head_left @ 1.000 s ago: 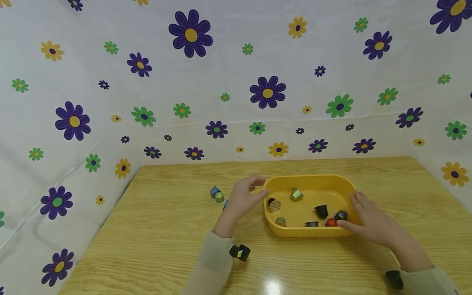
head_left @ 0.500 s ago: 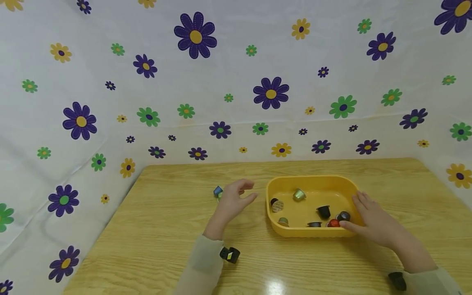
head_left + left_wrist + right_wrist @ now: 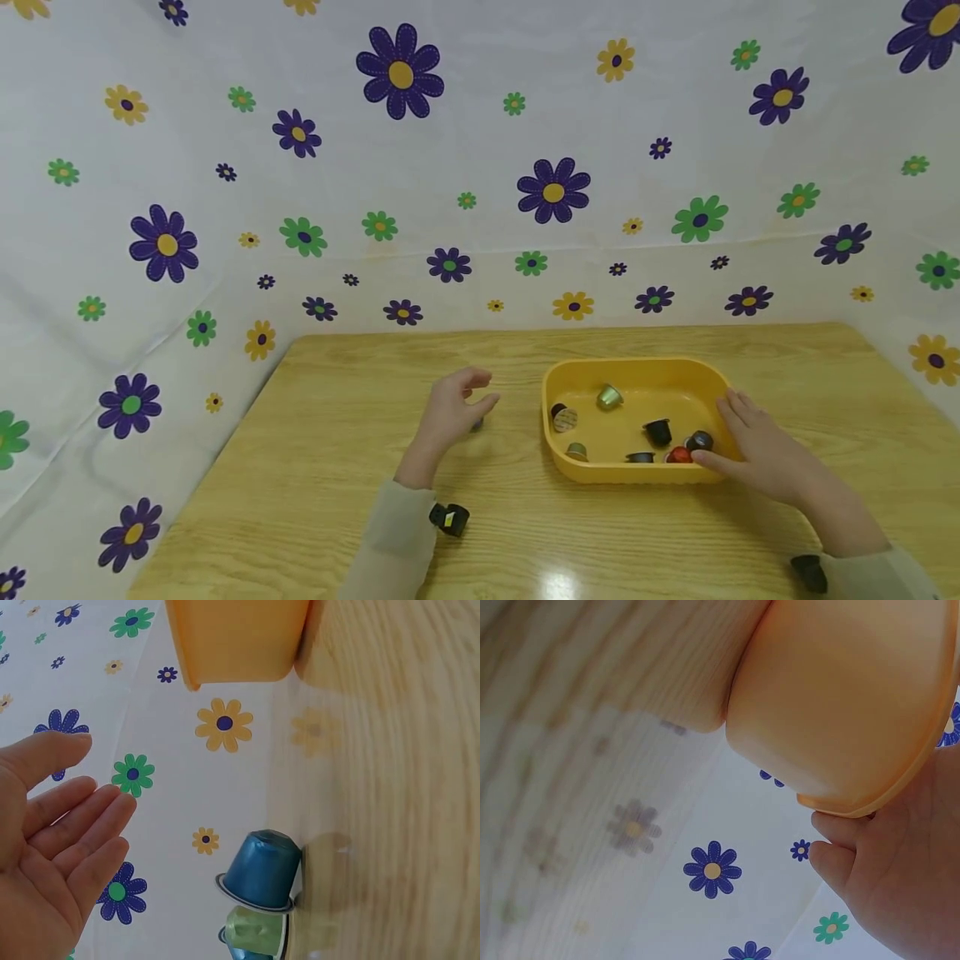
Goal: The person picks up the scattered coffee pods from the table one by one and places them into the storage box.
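My left hand [image 3: 447, 408] hovers above the table left of the yellow tub [image 3: 637, 473], fingers loosely bent and holding nothing. Below it stands a blue coffee capsule [image 3: 262, 868], with a green capsule [image 3: 255, 930] and part of another blue one beside it in the left wrist view. In the head view the hand hides most of these. My right hand [image 3: 768, 454] rests on the tub's right end, fingers extended along the rim and thumb at the near corner. Inside lie a gold-green capsule [image 3: 609, 397], a black capsule [image 3: 657, 432], a red capsule [image 3: 679, 455] and several others.
The wooden table [image 3: 315, 467] reaches back to a white flower-printed cloth [image 3: 337, 183], which also hangs along both sides. Dark wrist cameras are strapped at both sleeves, such as the left camera [image 3: 450, 519].
My left hand has drawn away from the tub's left rim, moving left over the loose capsules. The right hand has stayed on the tub. The head view has shifted slightly.
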`<state>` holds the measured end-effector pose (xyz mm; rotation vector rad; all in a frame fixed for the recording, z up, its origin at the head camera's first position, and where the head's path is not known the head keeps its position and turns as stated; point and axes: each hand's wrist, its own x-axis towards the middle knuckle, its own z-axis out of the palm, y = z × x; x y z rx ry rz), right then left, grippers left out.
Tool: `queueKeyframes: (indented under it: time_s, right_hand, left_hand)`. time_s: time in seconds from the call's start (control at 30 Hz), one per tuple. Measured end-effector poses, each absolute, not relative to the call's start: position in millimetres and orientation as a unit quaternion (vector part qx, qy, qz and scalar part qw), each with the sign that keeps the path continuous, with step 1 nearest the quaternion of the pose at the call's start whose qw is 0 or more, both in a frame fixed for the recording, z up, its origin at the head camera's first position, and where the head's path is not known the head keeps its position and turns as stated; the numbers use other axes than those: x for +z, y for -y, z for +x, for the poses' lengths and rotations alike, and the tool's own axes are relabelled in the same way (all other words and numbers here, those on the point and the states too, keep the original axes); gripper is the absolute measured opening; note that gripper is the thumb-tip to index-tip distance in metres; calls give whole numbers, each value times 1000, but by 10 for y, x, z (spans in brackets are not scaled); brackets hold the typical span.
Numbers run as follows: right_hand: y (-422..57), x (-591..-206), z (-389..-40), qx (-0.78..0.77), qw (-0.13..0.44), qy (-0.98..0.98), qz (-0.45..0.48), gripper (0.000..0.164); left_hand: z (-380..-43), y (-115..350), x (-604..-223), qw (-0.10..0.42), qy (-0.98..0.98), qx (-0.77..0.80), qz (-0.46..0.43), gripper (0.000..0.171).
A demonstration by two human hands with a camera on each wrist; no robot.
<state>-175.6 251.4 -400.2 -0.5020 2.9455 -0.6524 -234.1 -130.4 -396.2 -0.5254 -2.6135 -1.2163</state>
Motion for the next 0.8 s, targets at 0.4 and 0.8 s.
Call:
queueKeyframes:
  time_s: [0.4, 0.8]
  right_hand:
    - [-2521, -3992, -1752, -206, 36, -964, -165, 90]
    - [-2511, -4052, -1765, -204, 40, -966, -154, 92]
  left_hand:
    - [-2414, 1444, -3976, 57, 915, -378, -127, 34]
    - [-2412, 1535, -4010, 8, 934, -344, -97, 35]
